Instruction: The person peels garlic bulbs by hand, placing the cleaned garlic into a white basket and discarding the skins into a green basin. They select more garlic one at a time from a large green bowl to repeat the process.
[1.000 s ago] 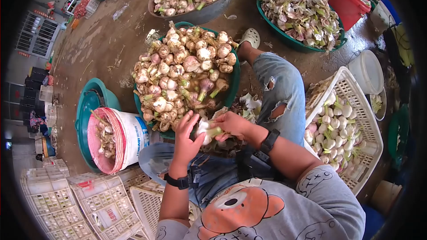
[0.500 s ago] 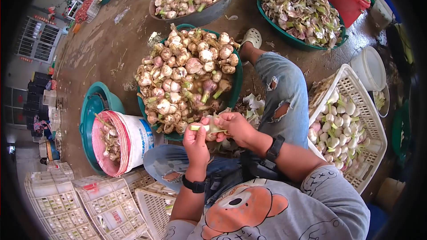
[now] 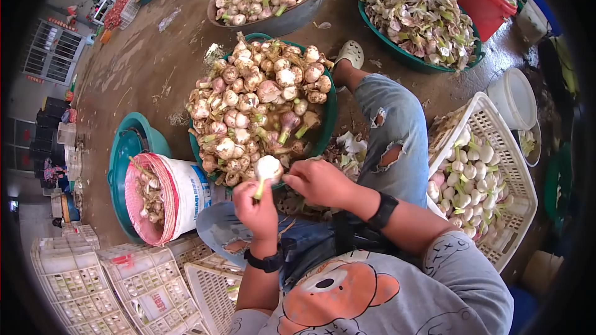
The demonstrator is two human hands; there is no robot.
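Observation:
A white, peeled garlic bulb (image 3: pixel 268 168) stands upright by its green stem in my left hand (image 3: pixel 256 212), whose fingers are wrapped round the stem. Just right of the bulb is my right hand (image 3: pixel 320 181), its fingers bent and drawn together; whether they pinch anything is too small to tell. Both hands are over the near edge of a green tub (image 3: pixel 333 115) heaped with unpeeled garlic (image 3: pixel 239 102). Loose peelings (image 3: pixel 347 149) lie between the tub and my bent leg.
At right, a white crate (image 3: pixel 523 192) holds cleaned garlic. Behind are a metal tub (image 3: pixel 304 17) of garlic and a green basin (image 3: pixel 403 56) of peelings. A white bucket (image 3: pixel 187 195) lined with pink mesh stands left, beside teal basins (image 3: pixel 118 177). White crates (image 3: pixel 149 285) are at lower left.
My left hand has moved slightly left and down, and the bulb now points upward. My right hand has come away from the bulb, where both hands were together before.

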